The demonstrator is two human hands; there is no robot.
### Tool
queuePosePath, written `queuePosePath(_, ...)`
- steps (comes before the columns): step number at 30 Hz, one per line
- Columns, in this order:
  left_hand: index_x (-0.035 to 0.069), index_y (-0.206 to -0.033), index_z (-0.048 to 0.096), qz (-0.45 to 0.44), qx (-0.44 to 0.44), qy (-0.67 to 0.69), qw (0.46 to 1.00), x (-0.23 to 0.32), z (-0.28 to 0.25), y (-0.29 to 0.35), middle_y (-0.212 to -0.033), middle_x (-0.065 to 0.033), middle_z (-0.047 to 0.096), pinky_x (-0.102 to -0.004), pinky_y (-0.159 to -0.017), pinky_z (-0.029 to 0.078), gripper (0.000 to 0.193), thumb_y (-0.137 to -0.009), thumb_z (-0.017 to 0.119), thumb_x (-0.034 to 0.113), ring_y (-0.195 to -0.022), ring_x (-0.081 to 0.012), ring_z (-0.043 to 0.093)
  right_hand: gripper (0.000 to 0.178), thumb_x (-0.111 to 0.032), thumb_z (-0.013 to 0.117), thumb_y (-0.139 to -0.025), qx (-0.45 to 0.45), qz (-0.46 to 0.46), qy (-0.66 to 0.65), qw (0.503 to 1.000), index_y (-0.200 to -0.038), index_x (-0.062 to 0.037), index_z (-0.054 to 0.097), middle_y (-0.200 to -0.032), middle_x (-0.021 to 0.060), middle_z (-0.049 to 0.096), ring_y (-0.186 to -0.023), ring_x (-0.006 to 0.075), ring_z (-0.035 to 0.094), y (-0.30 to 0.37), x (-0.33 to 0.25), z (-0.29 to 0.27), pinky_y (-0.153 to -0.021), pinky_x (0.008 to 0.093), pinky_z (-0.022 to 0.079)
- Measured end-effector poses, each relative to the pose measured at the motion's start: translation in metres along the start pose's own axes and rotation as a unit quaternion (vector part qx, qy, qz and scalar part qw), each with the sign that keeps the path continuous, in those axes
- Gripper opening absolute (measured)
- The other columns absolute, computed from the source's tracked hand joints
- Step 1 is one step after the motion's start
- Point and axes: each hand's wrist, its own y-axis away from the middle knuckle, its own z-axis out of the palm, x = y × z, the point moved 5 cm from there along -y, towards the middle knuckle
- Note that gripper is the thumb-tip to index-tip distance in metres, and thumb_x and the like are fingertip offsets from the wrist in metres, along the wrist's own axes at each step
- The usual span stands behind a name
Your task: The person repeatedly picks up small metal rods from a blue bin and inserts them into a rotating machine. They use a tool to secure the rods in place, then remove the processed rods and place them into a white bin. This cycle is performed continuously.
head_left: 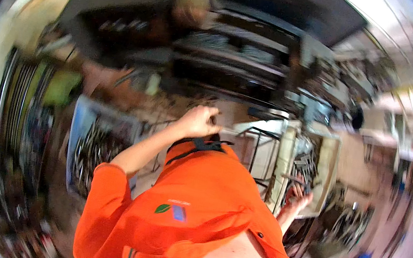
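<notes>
My left hand is in front of my waist, its fingers curled toward the thumb. A small dark patch shows between them, and I cannot make out what it is. On the right, my right hand reaches into a pale crate with its palm turned up. A thin metal piece lies across its fingers, which bend round it, though blur softens the detail. Beyond that hand, a heap of metal parts fills part of the crate.
Ahead stands a large dark machine, blurred. At my left is a blue-grey bin holding many metal pieces. Racks of long bars line the far left. More metal parts are heaped right of the pale crate.
</notes>
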Motion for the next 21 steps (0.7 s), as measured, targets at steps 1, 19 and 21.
queuePosePath(1,-0.002,-0.103,0.055,-0.064,0.022,0.044,0.997,-0.020,-0.010,0.018,-0.077,-0.0151,0.062,-0.0345,-0.061,0.047,0.044,-0.073,0.066,0.028,-0.069,-0.0240,0.060,0.054,-0.033,0.031,-0.087,-0.035,0.047,-0.054,0.997,-0.118,0.0102,0.042,-0.082,0.0051,0.058,-0.046,0.0061,0.037,-0.013,0.002,-0.032,-0.044,0.0157,0.030)
queuePosePath(19,0.004,-0.096,0.060,-0.529,0.316,-0.179,0.767,-0.344,-0.123,0.316,-0.092,-0.0177,0.061,-0.0408,-0.076,0.048,0.033,-0.070,0.061,0.024,-0.087,-0.0319,0.060,0.073,-0.038,0.072,-0.064,-0.195,0.357,-0.026,0.913,-0.113,0.0073,0.042,-0.058,-0.0071,0.037,-0.046,0.0016,0.030,0.019,0.134,0.137,-0.041,0.0142,0.025)
queuePosePath(21,0.006,-0.094,0.060,-0.508,0.275,-0.242,0.780,-0.358,-0.130,0.308,-0.092,-0.0162,0.061,-0.0404,-0.074,0.049,0.028,-0.070,0.061,0.022,-0.086,-0.0311,0.060,0.074,-0.037,0.075,-0.063,-0.209,0.361,-0.009,0.909,-0.112,0.0071,0.043,-0.057,-0.0078,0.036,-0.046,0.0015,0.030,0.030,0.140,0.155,-0.042,0.0139,0.025)
